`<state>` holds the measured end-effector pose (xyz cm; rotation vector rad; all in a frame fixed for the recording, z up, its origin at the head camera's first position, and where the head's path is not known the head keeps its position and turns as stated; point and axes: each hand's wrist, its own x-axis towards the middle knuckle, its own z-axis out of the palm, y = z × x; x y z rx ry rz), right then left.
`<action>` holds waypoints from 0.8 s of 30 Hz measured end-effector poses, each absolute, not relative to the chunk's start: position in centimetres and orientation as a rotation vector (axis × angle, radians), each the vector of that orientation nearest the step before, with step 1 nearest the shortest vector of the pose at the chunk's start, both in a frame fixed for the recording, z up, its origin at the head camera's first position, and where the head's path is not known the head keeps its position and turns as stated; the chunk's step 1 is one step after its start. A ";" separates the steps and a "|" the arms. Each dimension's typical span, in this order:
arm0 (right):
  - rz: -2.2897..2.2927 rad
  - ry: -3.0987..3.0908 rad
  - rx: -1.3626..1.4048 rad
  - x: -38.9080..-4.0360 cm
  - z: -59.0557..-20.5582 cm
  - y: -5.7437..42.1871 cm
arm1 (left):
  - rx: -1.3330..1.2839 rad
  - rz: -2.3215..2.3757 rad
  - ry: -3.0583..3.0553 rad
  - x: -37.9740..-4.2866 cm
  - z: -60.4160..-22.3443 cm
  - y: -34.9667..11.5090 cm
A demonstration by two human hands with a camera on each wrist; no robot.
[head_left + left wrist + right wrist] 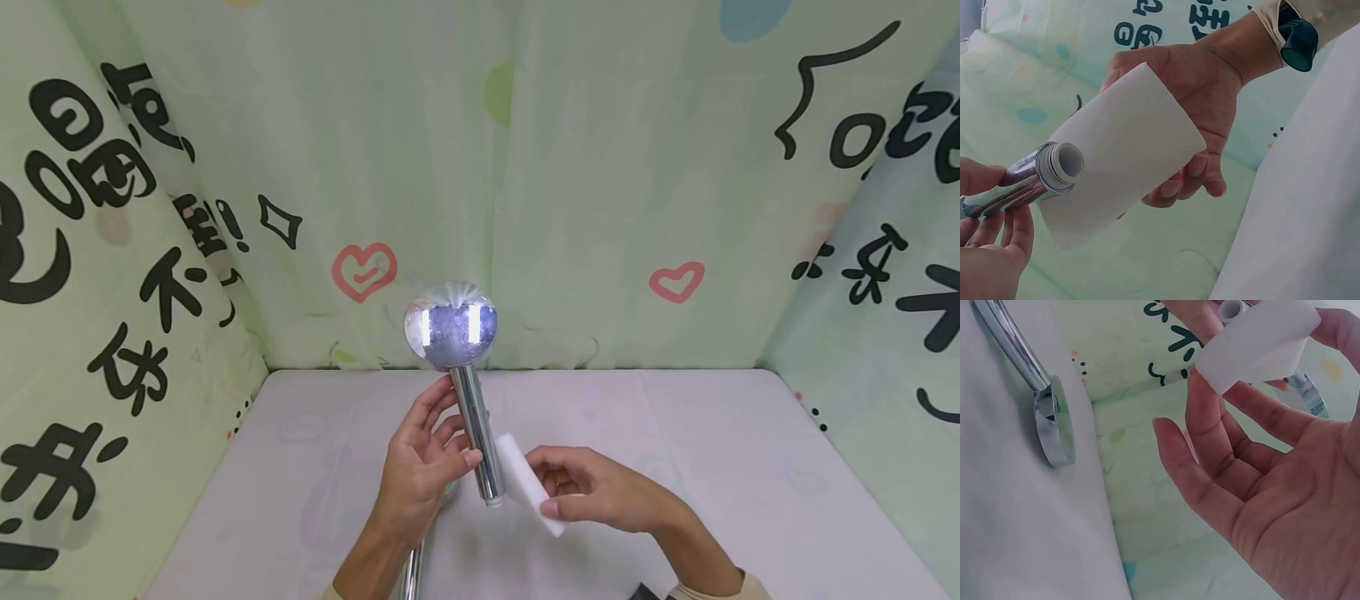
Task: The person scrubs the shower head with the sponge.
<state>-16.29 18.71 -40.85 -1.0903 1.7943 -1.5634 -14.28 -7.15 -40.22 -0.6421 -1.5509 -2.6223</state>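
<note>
My left hand (pixel 420 471) grips a chrome shower head (pixel 450 329) by its handle, thumb in front and fingers behind. Its round shiny head points up, and the handle slants down to the right. The threaded, hollow handle end (pixel 1067 161) faces the camera in the left wrist view. Between thumb and fingers, my right hand (pixel 600 492) pinches a white sponge block (pixel 527 483), flat and rectangular. The sponge is right beside the lower handle and overlaps it in the left wrist view. A second chrome shower head (pixel 1054 428) lies on the table, mostly hidden behind my left arm in the head view.
The table (pixel 712 433) has a pale cloth cover. Light green curtains (pixel 600 167) with black lettering and red hearts enclose its back and both sides. A small dark object (pixel 643 592) shows at the bottom edge, near the right sleeve.
</note>
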 end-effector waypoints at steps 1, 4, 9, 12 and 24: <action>-1.555 1.803 -1.113 -16.3 -40.9 18.7 | -0.641 -2.623 -1.551 -14.3 -40.2 -7.2; -1.527 1.829 -1.149 -16.2 -40.8 18.8 | -0.631 -2.630 -1.550 -14.2 -40.2 -7.2; -1.493 1.809 -1.102 -16.2 -40.7 19.1 | -0.614 -2.646 -1.547 -14.1 -40.1 -7.3; -1.479 1.784 -1.095 -16.2 -40.7 19.1 | -0.613 -2.649 -1.552 -14.1 -40.1 -7.3; -1.252 1.976 -1.225 -16.1 -41.1 19.9 | -0.582 -2.661 -1.579 -13.9 -39.9 -7.5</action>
